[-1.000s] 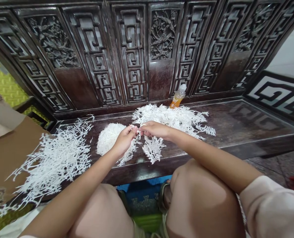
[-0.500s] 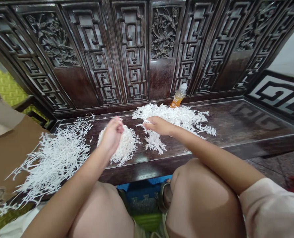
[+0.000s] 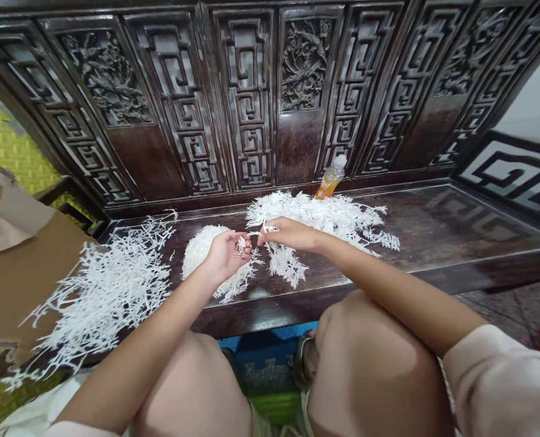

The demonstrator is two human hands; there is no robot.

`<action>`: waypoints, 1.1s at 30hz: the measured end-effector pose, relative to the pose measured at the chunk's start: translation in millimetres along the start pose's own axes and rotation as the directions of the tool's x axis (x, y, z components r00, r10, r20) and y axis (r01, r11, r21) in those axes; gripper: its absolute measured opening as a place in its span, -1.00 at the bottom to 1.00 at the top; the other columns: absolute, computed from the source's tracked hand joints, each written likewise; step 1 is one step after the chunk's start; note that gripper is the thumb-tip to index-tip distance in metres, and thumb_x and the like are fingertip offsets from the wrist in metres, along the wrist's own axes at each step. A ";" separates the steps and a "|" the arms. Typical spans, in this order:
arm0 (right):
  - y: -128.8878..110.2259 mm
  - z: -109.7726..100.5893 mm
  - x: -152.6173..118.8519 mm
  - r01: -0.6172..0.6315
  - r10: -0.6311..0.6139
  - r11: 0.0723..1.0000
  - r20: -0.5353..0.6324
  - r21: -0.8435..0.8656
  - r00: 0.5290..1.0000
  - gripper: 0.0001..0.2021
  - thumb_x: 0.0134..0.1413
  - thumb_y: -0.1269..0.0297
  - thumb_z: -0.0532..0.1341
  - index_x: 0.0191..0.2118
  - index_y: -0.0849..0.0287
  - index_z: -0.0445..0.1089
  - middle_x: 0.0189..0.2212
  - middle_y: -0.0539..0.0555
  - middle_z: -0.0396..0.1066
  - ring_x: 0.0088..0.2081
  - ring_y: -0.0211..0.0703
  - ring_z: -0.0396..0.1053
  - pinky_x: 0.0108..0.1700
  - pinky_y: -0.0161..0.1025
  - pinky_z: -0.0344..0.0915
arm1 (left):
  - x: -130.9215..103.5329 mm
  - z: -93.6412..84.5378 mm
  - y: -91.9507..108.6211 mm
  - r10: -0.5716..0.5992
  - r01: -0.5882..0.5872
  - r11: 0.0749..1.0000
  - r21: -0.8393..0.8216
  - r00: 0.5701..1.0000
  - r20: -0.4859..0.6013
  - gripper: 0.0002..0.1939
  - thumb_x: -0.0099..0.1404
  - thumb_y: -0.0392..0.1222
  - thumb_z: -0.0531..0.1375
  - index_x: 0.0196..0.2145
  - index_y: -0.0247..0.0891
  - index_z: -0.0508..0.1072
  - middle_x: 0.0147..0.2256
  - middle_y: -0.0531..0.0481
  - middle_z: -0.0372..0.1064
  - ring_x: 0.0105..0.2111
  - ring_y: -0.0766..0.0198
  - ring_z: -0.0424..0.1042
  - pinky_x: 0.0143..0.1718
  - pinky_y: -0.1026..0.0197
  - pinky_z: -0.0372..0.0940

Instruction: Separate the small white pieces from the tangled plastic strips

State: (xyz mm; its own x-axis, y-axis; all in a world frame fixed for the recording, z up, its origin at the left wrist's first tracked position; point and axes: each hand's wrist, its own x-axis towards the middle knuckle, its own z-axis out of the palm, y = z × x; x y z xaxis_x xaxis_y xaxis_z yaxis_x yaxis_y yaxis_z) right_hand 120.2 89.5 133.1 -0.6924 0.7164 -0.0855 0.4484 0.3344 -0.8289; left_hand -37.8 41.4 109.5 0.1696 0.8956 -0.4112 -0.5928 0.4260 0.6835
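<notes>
Palm up, my left hand (image 3: 226, 255) curls round small white pieces (image 3: 241, 245), its fingertips meeting a thin white stem. My right hand (image 3: 288, 233) pinches a white branched sprig (image 3: 271, 228), which looks like plastic. The fingers of both hands nearly touch at this sprig. Beneath and behind my left hand is a rounded pile of small white pieces (image 3: 199, 249). A spread of branched white sprigs (image 3: 338, 215) lies behind my right hand, with a smaller clump (image 3: 288, 264) just below it.
At left, a tangled heap of thin bare white stems (image 3: 115, 279) overhangs the dark wooden bench (image 3: 434, 221). An orange drink bottle (image 3: 330, 179) stands against the carved backrest (image 3: 297, 145). Brown cardboard (image 3: 28, 261) is at far left.
My left hand has turned palm up and moved right and slightly down, to the sprig in my right hand. My right hand stays nearly in place. The view has shifted slightly.
</notes>
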 end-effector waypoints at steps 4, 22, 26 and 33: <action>5.5 4.9 3.9 0.011 -0.011 1.000 0.035 0.015 0.999 -0.78 -0.09 0.24 0.09 -0.44 0.26 0.40 -0.58 -0.01 0.30 -0.57 -0.38 0.10 -0.48 -0.37 0.02 | -0.5 0.3 -1.8 -0.030 0.025 0.998 0.056 0.995 0.093 -0.80 0.10 -0.19 -0.02 -0.49 -0.37 0.30 -0.61 -0.02 0.18 -0.66 0.42 0.14 -0.66 0.35 0.04; 7.7 -0.1 2.3 0.003 0.002 0.999 0.100 -0.047 0.995 -0.74 -0.06 0.23 0.03 -0.44 0.28 0.40 -0.72 -0.10 0.07 -0.63 -0.41 -0.03 -0.54 -0.39 -0.08 | 2.2 -0.4 -15.6 0.236 -0.281 0.746 0.603 0.959 0.156 -0.74 0.11 -0.02 0.08 -0.49 -0.30 0.29 -0.52 0.03 0.24 -0.59 0.45 0.04 -0.57 0.35 -0.06; 10.1 -0.5 3.5 0.050 -0.045 0.998 0.094 -0.044 0.995 -0.77 -0.06 0.26 0.02 -0.46 0.27 0.37 -0.68 -0.08 0.13 -0.61 -0.41 -0.01 -0.52 -0.39 -0.05 | 5.3 0.4 -15.6 0.260 -0.285 0.808 0.516 0.958 0.122 -0.78 0.08 -0.09 0.12 -0.55 -0.31 0.26 -0.62 0.09 0.11 -0.63 0.46 -0.03 -0.60 0.34 -0.11; 8.6 -1.8 5.0 0.130 -0.127 0.991 0.167 -0.006 0.978 -0.80 -0.03 0.34 -0.05 -0.55 0.24 0.23 -0.63 -0.06 0.15 -0.59 -0.41 0.03 -0.49 -0.40 -0.01 | 6.4 5.2 -17.5 0.284 -0.291 0.887 0.359 0.956 0.073 -0.79 0.06 -0.21 0.14 -0.63 -0.32 0.22 -0.66 0.13 0.03 -0.67 0.50 -0.08 -0.60 0.35 -0.11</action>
State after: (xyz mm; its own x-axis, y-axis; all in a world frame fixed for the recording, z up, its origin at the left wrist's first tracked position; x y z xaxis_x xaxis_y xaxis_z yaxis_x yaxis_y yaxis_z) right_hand 121.6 97.1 126.6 -0.8284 0.5558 -0.0703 0.3580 0.4286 -0.8296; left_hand -22.2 40.3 98.1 0.0516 0.9866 -0.1546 -0.2923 0.1629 0.9423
